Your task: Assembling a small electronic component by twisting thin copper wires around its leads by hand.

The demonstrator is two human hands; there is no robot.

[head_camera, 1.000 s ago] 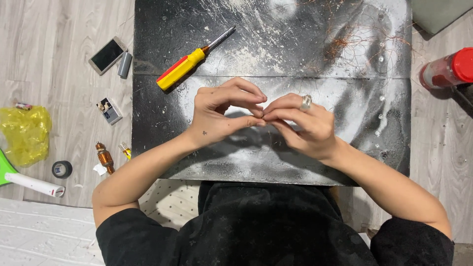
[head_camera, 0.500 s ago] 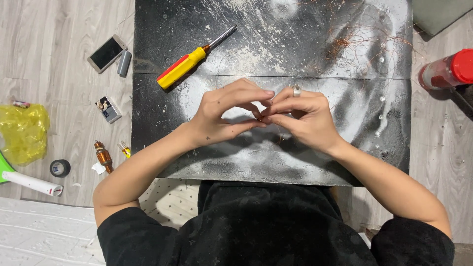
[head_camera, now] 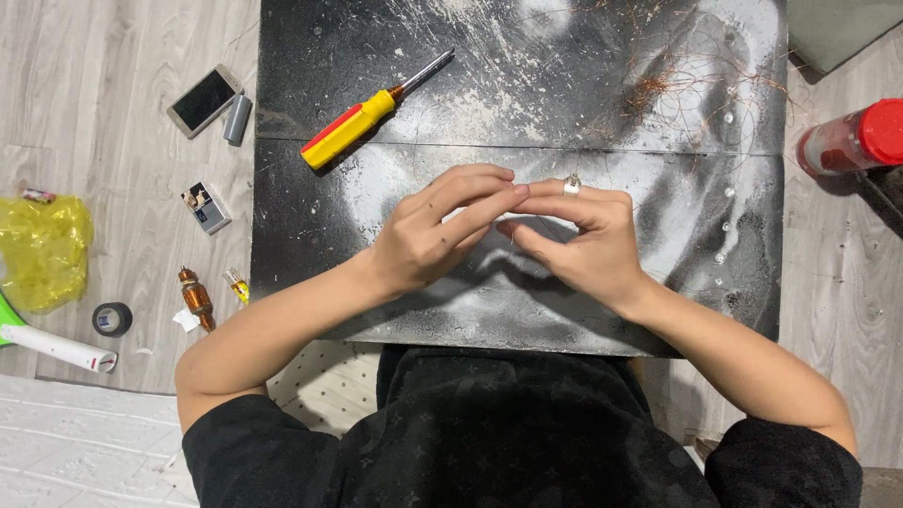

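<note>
Compared with half a second before, the left hand [head_camera: 428, 235] and the right hand [head_camera: 578, 240] had moved slightly apart, though the fingertips still met over the dark board [head_camera: 734, 282]. Both hands were pinching something very small between them; what it was could not be told, perhaps a thin wire. The work looked still in progress. Beyond the left hand lay a yellow screwdriver [head_camera: 362, 122], and beyond the right hand a tangle of copper wire [head_camera: 658, 89]. Nothing blocked the hands.
</note>
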